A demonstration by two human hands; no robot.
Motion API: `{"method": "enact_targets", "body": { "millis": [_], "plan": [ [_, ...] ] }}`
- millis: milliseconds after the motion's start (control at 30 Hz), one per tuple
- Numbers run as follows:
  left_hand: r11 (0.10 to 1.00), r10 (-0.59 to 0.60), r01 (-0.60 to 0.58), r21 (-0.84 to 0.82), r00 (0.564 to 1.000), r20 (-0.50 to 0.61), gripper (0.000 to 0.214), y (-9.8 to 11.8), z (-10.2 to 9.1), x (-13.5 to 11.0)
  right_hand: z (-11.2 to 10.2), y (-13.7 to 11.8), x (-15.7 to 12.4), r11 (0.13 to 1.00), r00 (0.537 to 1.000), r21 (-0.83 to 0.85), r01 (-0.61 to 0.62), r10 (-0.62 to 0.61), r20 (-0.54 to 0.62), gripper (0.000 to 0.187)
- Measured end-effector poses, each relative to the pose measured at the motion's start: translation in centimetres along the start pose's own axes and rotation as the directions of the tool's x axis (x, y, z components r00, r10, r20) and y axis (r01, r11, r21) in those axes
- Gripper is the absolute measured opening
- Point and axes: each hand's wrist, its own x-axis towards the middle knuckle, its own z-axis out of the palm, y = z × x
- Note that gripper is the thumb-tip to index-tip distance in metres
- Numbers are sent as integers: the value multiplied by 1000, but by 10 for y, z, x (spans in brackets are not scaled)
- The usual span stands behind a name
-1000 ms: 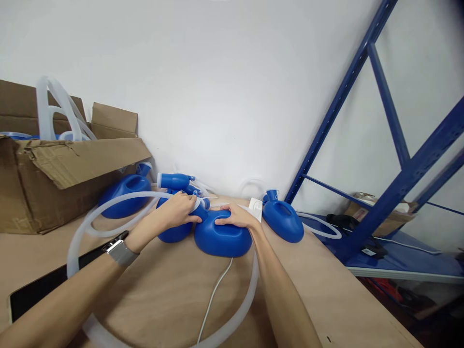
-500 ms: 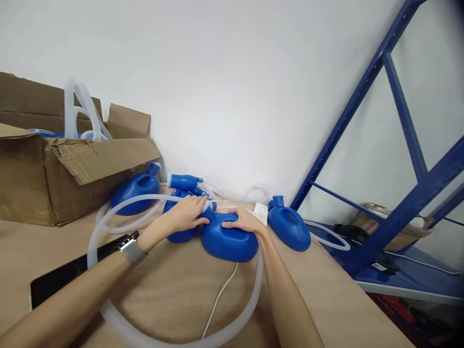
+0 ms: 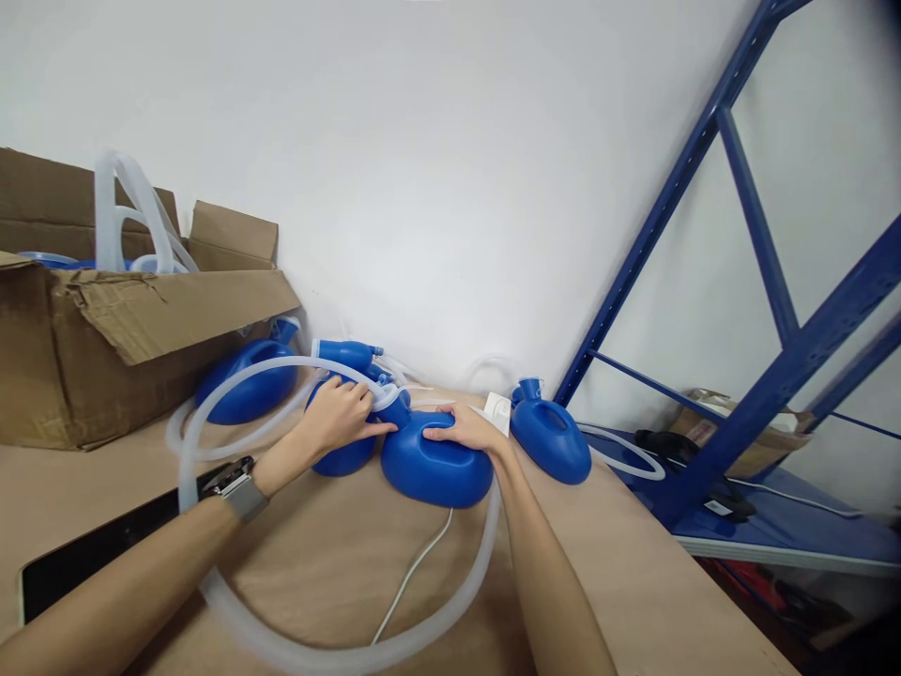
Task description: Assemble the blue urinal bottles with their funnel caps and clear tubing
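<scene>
In the middle of the table a blue plastic urinal bottle [image 3: 436,479] lies with its neck toward the left. My right hand [image 3: 468,430] grips its handle from above, the thumb hooked into the recess. At the neck, my left hand [image 3: 342,418] has its fingers curled beside the whitish cap [image 3: 387,398], with the thumb stretched along the lower side; the fingertips are partly hidden. From the cap a clear hose [image 3: 264,368] loops left, under my left forearm and round the front. Another blue urinal bottle [image 3: 344,460] stands partly behind my left hand.
A cardboard box [image 3: 113,376] with hoses sits at left, a blue bottle [image 3: 253,385] beside it. Another bottle [image 3: 553,441] lies at right near a white power strip [image 3: 498,410]. A black flat device [image 3: 99,554] lies under my left forearm. A blue metal rack [image 3: 760,376] stands at right.
My left hand's fingers have drawn back leftward and curled, uncovering more of the cap, while its thumb stays by the neck. My right hand keeps its hold. The whole view has shifted slightly.
</scene>
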Motion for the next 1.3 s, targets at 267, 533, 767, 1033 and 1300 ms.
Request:
{"method": "enact_targets", "body": {
  "millis": [267,533,767,1033,1300],
  "plan": [
    [996,-80,74,53,990,114,77,5,5,3,-1,-4,-4,999,1000,-32,18,-19,-18,43],
    [997,-65,56,45,976,209,66,7,2,9,2,1,-1,995,998,-99,13,-19,-66,48],
    [997,-70,59,44,954,292,61,15,-15,9,2,1,-1,997,998,-75,26,-30,-59,47],
    [992,-116,100,81,971,211,56,2,-44,8,2,1,5,995,999,-98,14,-17,-30,47],
    [995,38,-35,90,999,-27,64,18,-13,13,3,1,3,998,1000,-66,1,-3,-27,49]
  ]
}}
